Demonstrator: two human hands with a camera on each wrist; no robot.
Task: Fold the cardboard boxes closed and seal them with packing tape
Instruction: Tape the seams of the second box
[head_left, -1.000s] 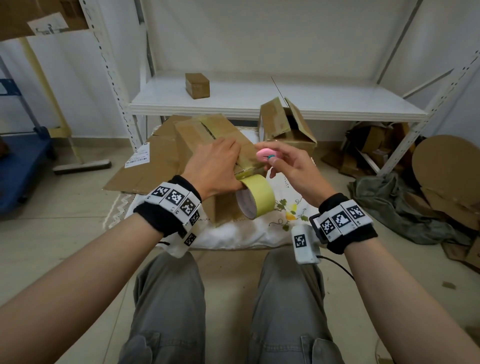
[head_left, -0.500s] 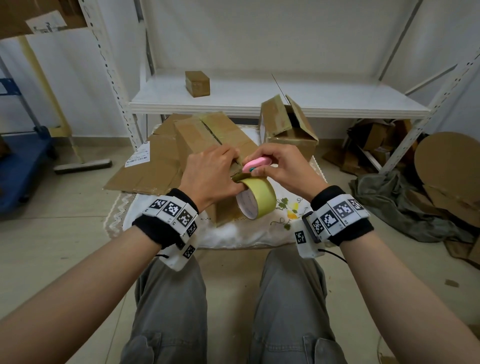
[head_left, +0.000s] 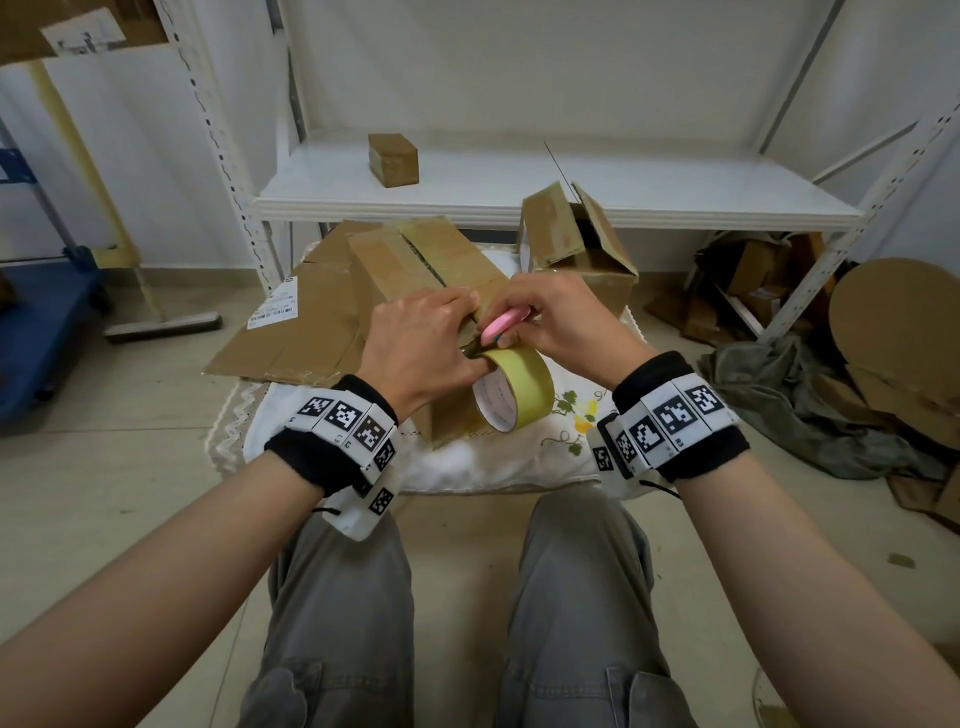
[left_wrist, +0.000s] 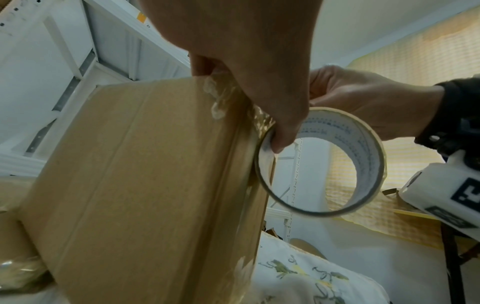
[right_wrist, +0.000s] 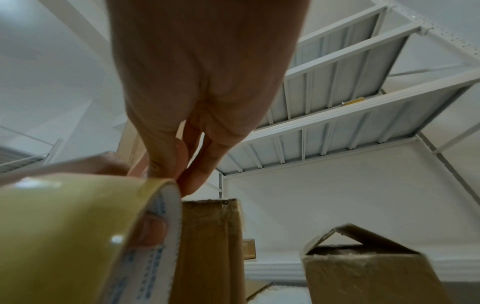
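Observation:
A long closed cardboard box lies on a white cushion. My left hand holds the yellow tape roll at the box's near end, thumb hooked inside the core. A strip of tape runs from the roll onto the box. My right hand grips a small pink cutter right above the roll, touching the left hand's fingers. In the right wrist view the fingers are pinched together over the roll; the cutter itself is hidden there.
A second box with flaps up stands behind on the right. A small sealed box sits on the white shelf. Flattened cardboard lies left, cardboard scraps and a grey cloth right. My knees are below the cushion.
My right hand has brought the pink cutter down and left, from beside the roll to the tape just above it, against my left hand. The left hand and roll barely moved.

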